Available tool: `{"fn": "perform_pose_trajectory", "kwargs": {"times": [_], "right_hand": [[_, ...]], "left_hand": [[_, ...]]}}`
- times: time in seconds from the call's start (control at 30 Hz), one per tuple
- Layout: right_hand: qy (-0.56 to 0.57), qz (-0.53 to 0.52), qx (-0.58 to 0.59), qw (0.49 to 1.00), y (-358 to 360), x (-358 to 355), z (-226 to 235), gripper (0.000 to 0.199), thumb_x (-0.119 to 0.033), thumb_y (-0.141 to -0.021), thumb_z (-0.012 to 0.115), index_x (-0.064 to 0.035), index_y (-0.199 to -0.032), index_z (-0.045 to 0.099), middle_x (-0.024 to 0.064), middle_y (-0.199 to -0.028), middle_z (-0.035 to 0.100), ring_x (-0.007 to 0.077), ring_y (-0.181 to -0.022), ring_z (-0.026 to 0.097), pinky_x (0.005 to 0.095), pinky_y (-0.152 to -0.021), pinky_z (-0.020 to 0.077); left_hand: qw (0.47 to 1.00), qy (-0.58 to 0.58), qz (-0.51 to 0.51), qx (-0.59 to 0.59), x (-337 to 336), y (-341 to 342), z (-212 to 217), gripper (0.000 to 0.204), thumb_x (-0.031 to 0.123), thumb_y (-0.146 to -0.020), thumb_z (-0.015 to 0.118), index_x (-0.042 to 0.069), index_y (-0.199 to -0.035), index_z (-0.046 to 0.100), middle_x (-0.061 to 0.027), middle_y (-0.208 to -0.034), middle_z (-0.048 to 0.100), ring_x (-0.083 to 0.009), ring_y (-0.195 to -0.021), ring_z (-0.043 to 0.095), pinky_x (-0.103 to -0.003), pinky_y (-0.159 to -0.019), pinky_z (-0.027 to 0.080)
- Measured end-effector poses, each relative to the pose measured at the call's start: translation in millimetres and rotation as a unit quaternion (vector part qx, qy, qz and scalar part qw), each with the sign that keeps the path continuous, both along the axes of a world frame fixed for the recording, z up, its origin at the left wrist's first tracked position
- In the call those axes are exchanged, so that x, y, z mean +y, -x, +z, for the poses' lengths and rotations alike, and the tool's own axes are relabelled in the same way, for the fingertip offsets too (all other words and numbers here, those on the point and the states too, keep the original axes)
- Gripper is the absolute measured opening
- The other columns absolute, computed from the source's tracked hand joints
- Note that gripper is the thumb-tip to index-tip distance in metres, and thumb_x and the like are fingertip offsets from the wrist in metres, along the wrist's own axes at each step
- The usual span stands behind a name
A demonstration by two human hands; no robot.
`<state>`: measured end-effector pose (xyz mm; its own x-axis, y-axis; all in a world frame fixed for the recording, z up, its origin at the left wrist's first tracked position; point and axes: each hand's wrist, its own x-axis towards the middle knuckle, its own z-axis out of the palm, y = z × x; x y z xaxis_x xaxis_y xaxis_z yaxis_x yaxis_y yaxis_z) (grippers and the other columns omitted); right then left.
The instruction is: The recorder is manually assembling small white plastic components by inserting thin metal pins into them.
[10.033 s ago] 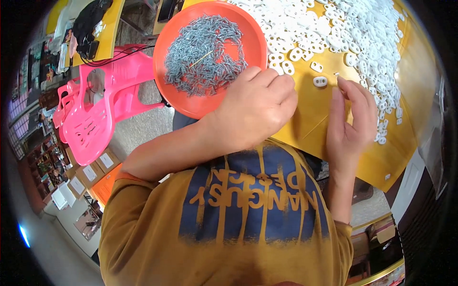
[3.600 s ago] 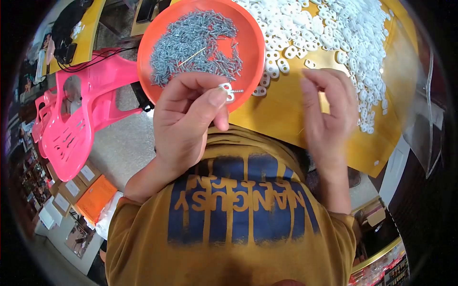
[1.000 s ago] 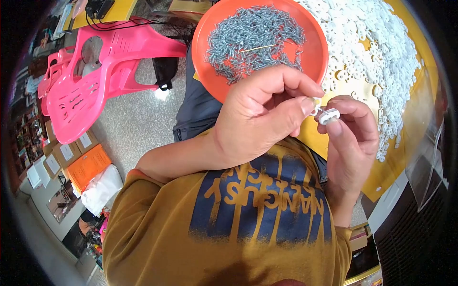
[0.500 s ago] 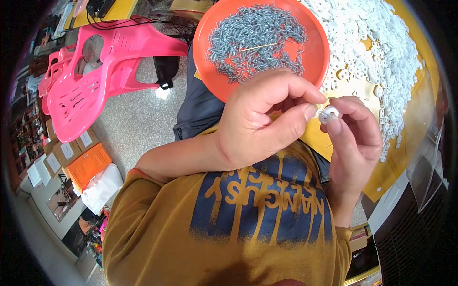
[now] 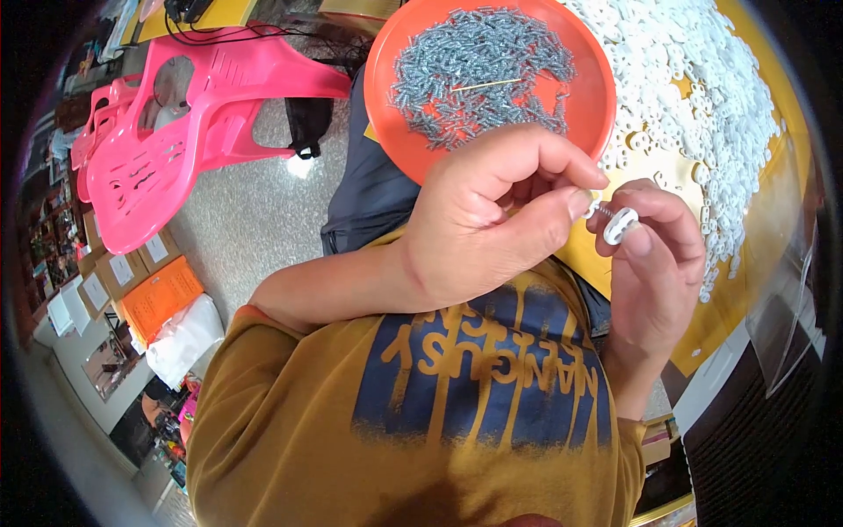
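Cardboard boxes [image 5: 122,270] with white labels stand at the lower left, an orange packet [image 5: 162,292] against them and a white bag [image 5: 186,338] just beside it. Next comes a pink plastic chair [image 5: 202,123] with slots cut through its seat, on the grey speckled floor [image 5: 241,211]. Dark trousers [image 5: 369,184] show past the chair, above a brown shirt [image 5: 421,413] with a navy print. Farther right, a round orange-red dish [image 5: 379,97] holds a heap of ridged grey metal pieces [image 5: 479,66], too small to tell as screws or springs, and a thin pale stick [image 5: 486,85] lies across them. The left hand [image 5: 492,211] is in front of the dish, its grip closed, thumb and forefinger pinching a small white piece [image 5: 591,206] partly hidden by the fingertips. A short ridged metal piece [image 5: 606,211] runs from it to a white oval piece [image 5: 620,226], which the grip of the right hand [image 5: 659,255] clamps between thumb and fingers. Beyond, a broad pile of white two-holed pieces [image 5: 694,97] covers much of the yellow surface [image 5: 663,167], and a clear plastic sheet [image 5: 795,290] hangs at the far right.
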<state>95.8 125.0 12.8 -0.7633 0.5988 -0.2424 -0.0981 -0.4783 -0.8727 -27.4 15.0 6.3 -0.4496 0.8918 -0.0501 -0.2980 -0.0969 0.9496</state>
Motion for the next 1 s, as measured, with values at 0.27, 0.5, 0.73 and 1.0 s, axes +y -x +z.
{"fn": "perform_pose_trajectory", "kwargs": {"times": [0.27,0.5,0.73,1.0], "right_hand": [[-0.025,0.008,0.010,1.000,2.1,-1.1,0.1,0.017,0.000,-0.074,0.057,0.0043,-0.091,0.057,0.0081,-0.086,0.056,0.0106,-0.072,0.053,0.0210,-0.066,0.0421],[-0.048,0.009,0.011,0.999,3.8,-1.5,1.1,0.016,0.002,-0.075,0.056,0.0045,-0.091,0.056,0.0076,-0.085,0.056,0.0099,-0.071,0.052,0.0206,-0.065,0.0414],[-0.062,0.007,0.005,0.998,4.8,-2.3,3.9,0.016,0.003,-0.075,0.056,0.0048,-0.091,0.056,0.0071,-0.085,0.054,0.0096,-0.072,0.050,0.0201,-0.066,0.0401],[-0.164,0.015,-0.024,0.986,5.9,-3.2,7.1,0.019,0.007,-0.073,0.055,0.0058,-0.092,0.056,0.0078,-0.087,0.053,0.0116,-0.079,0.047,0.0220,-0.073,0.0364]], "left_hand": [[1.000,0.008,-0.002,0.027,-3.7,3.3,0.7,0.016,0.005,-0.084,0.050,-0.002,-0.098,0.051,-0.0032,-0.083,0.052,-0.0028,-0.062,0.048,-0.015,-0.055,0.040],[0.999,0.004,0.001,0.040,-3.9,3.4,0.2,0.015,0.004,-0.084,0.050,-0.002,-0.098,0.051,-0.0035,-0.084,0.051,-0.0026,-0.062,0.048,-0.015,-0.055,0.040],[0.998,0.013,0.000,0.059,-2.9,3.6,-1.1,0.015,0.002,-0.083,0.050,-0.001,-0.098,0.051,-0.0037,-0.085,0.050,-0.0025,-0.062,0.048,-0.015,-0.055,0.040],[0.997,0.016,-0.004,0.071,-2.0,2.5,-1.6,0.014,0.001,-0.083,0.050,-0.001,-0.097,0.051,-0.0035,-0.083,0.050,-0.0025,-0.061,0.048,-0.015,-0.054,0.040]]}}
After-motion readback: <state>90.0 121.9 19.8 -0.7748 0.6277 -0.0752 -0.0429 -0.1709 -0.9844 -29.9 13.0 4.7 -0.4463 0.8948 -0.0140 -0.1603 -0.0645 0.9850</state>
